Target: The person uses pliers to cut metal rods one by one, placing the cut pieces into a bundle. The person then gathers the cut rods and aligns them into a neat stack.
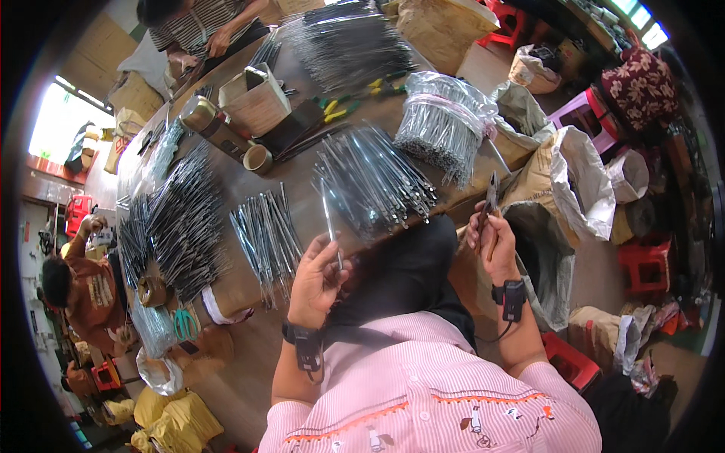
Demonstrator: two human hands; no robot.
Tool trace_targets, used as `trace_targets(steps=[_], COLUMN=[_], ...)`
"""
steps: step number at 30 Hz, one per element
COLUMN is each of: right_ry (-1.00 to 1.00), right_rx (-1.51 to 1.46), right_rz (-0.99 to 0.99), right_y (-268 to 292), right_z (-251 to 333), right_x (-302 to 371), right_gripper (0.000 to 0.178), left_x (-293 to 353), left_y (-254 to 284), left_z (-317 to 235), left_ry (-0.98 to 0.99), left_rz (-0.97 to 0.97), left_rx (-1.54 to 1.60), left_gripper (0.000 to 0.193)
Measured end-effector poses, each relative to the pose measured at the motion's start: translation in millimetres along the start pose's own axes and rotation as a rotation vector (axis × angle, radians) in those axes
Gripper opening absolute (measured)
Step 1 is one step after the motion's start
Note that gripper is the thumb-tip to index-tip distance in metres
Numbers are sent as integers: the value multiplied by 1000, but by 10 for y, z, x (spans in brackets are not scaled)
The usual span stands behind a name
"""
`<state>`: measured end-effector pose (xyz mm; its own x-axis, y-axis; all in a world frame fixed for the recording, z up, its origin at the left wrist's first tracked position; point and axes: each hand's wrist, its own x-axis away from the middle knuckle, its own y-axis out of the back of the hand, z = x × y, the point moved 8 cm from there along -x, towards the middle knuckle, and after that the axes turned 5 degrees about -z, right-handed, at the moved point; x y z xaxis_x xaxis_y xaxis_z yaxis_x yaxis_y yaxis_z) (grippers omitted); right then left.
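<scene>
—Holding what in the left hand (316, 279)?
—Pinching a slim silvery rod (329, 215) between thumb and fingers, low on its length, probably to leave the upper part free. Raised just short of the table (299, 180), left of the other grip.
—And in the right hand (498, 253)?
—Clasping metal pliers (492, 198) by the handles, fingers wrapped round, tip upward, perhaps for a firm squeeze. Cannot tell whether parted or together at the tip.
—Then just beyond?
—Look for a pile of metal rods (377, 177), fanned side by side, likely for easy reach. Find a smaller sheaf (266, 235) beside the left hand.
—And farther out?
—See a thick bundle (442, 128) wrapped in clear plastic, presumably against scattering; behind the pile, yellow-handled tools (332, 117). Note also a gaping sack (560, 298) beside the right wrist.
</scene>
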<state>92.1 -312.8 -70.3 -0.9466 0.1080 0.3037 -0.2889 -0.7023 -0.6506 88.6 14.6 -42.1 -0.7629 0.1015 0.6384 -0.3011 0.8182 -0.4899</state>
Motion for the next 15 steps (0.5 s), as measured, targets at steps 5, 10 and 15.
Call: trace_targets(steps=[5,10,15], right_ry=[24,78,406], right_rx=[-125,298,1043], right_rz=[-68,-295,-334], right_y=[101,330,122], right_z=[159,400,699], right_x=[-266,-633,-980], right_gripper=[30,16,29], left_x=[207,357,304], left_y=[-20,-77,-119], left_z=[-50,-120,45], left_ry=[-41,-182,-133], left_rz=[15,49,48], left_rx=[58,-8,-10], left_gripper=[24,25,28])
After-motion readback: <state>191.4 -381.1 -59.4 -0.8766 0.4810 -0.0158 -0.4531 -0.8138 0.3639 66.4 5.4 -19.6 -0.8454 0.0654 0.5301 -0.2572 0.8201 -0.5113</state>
